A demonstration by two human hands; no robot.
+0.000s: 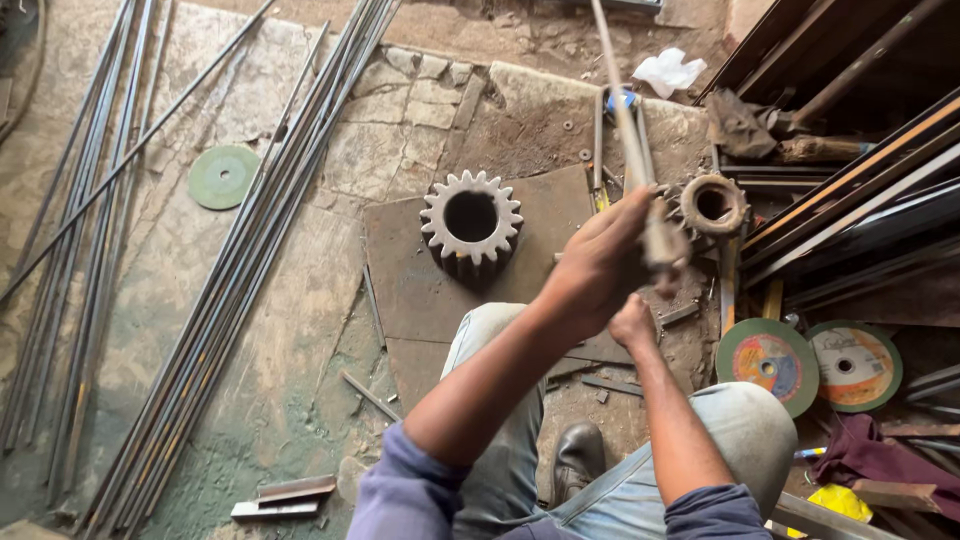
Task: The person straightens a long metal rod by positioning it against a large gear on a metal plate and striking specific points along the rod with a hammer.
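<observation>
**Rod held two-handed beside the large gear**

Just right of the large gear (471, 222), I hold a thin metal rod (628, 130) in both hands. My left hand (600, 262) is closed around the rod's lower part, fingers wrapped over it. My right hand (634, 322) sits directly below the left and appears closed on the rod's bottom end, though the left hand hides most of that grip. The rod rises from the hands toward the top of the view, leaning slightly left; stacking one hand over the other appears to give control of a long, slender piece that would otherwise swing.

The gear stands on its flat face on a rusty steel plate (400, 270) laid on the floor, bore upward, which keeps it from rolling. Further right of the gear, beyond the rod, a smaller rusty ring-shaped part (712, 203) sits likewise with its bore up.

Reference positions from the gear:
- Left: a long bundle of thin steel rods (240, 290) laid flat and parallel on the floor, with a green disc (223, 177) beyond them.
- Lower right: two cutting discs (768, 362) lying flat, side by side.
- Upper right: a crumpled white rag (668, 70).
- Below: my knees and one black shoe (577, 458).
</observation>
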